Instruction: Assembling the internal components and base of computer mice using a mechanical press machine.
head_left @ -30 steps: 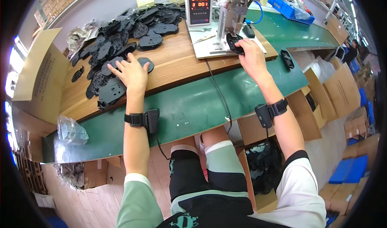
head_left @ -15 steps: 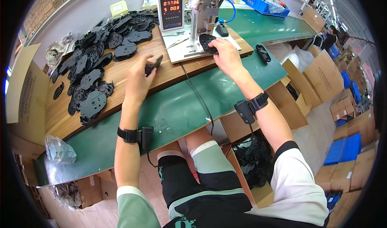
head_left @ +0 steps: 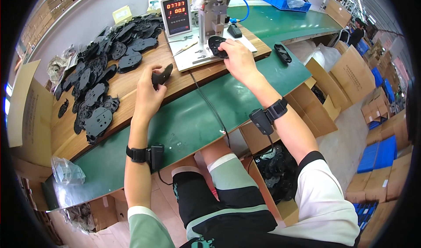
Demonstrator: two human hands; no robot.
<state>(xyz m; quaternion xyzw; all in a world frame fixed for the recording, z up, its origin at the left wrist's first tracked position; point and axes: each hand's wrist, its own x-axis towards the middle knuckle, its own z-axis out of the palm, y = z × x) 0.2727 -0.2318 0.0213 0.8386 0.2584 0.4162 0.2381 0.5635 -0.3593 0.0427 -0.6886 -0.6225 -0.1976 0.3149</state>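
My left hand [head_left: 149, 88] is closed around a small curved black plastic shell [head_left: 162, 76], held above the wooden board [head_left: 127, 96] with the shell's edge tilted upward. My right hand [head_left: 239, 60] grips a rounded black plastic part [head_left: 217, 47] by its near right edge. This part is at the foot of the metal bench press [head_left: 213, 22], over the white base plate [head_left: 186, 60]; whether it rests on the fixture is hard to tell. A heap of flat black plastic parts [head_left: 98, 121] covers the board's left side.
A digital display box [head_left: 176, 13] stands left of the press. Tweezers and a pointed tool [head_left: 185, 49] lie on the plate. One black part [head_left: 282, 53] sits on the green table [head_left: 193, 116]. Open cardboard boxes [head_left: 302, 112] stand at the right, and a black cable crosses the table front.
The shell in my left hand has turned more upright and shows more of its face. My right hand keeps its part by the press. The display's lit digits differ, and the view has shifted slightly.
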